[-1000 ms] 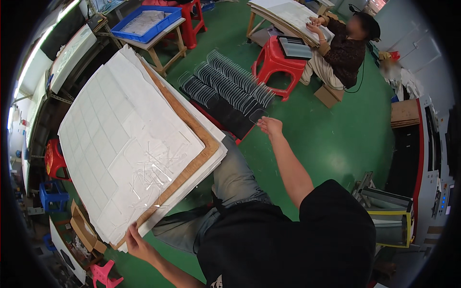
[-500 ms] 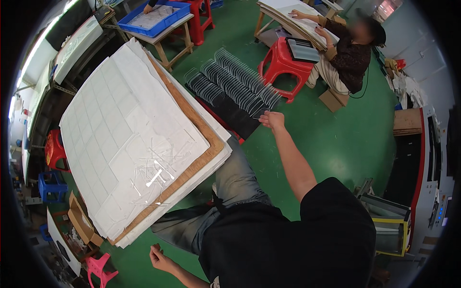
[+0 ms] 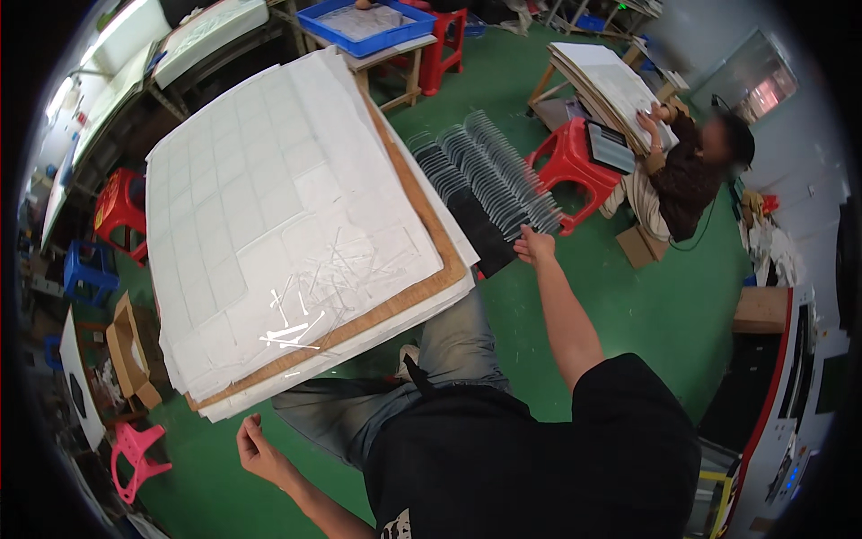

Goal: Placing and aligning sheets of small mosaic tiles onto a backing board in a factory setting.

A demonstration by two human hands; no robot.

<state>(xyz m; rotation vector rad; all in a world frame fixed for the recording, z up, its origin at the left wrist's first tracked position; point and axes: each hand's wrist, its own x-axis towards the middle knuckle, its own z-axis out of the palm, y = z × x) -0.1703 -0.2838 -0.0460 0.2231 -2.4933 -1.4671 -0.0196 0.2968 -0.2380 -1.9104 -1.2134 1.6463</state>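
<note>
Clear, thin panes [image 3: 503, 171] stand upright in several close rows on a black slotted rack [image 3: 480, 229], just beyond the worktable's right side. My right hand [image 3: 536, 244] reaches to the near right end of these rows, its fingers pinched on the edge of a clear pane there. The pane's outline is hard to separate from those behind it. Low on the left, my left hand [image 3: 258, 449] hangs off the table's near corner, fingers curled, with nothing visible in it. On the white-covered table [image 3: 359, 162] lie a grid of clear sheets [image 3: 233, 171] and loose clear strips [image 3: 346, 269].
A red stool [image 3: 575, 162] with a dark tray stands past the rack, beside a seated person [image 3: 687, 180] working at another table. A blue tray [image 3: 368, 45] sits on a far bench. A pink stool [image 3: 135, 458] and a cardboard box [image 3: 135, 350] are at left.
The view has shifted, so table and rack appear farther right. My right hand stays at the rack's near end. My left hand has risen nearer the table corner.
</note>
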